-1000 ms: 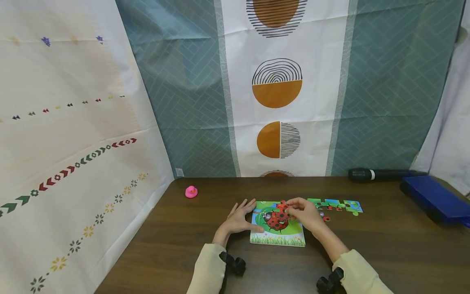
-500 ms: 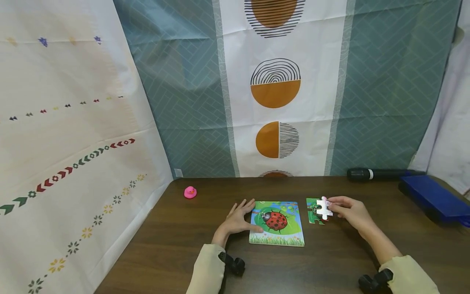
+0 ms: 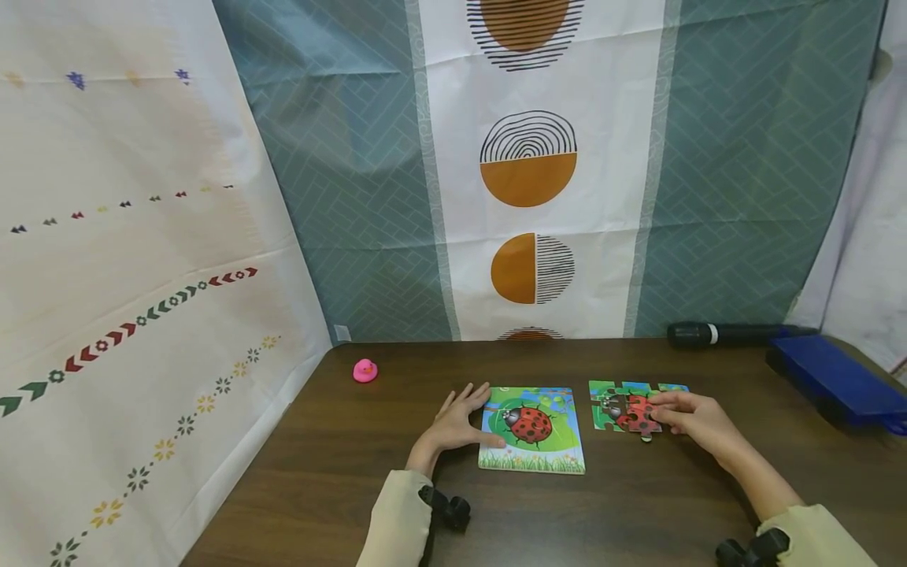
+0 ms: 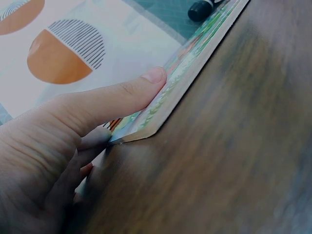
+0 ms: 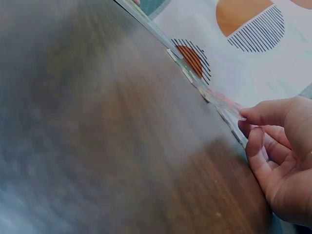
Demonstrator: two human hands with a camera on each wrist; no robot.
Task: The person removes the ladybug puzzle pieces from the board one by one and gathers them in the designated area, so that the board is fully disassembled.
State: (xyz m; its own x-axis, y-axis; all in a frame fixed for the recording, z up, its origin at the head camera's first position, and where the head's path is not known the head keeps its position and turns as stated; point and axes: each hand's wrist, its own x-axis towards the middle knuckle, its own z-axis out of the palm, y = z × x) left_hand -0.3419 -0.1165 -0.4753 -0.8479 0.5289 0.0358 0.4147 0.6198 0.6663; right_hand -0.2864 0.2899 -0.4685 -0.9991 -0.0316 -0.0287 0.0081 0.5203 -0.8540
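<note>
The red jigsaw piece has flipped from white back to printed face! Over left, the left hand, fingers spread, rests its thumb on the ladybird board. Further right, green-and-blue pieces sit close; the right hand pinches the red one among them. A tilted or rushed press could knock neighbours askew.
</note>
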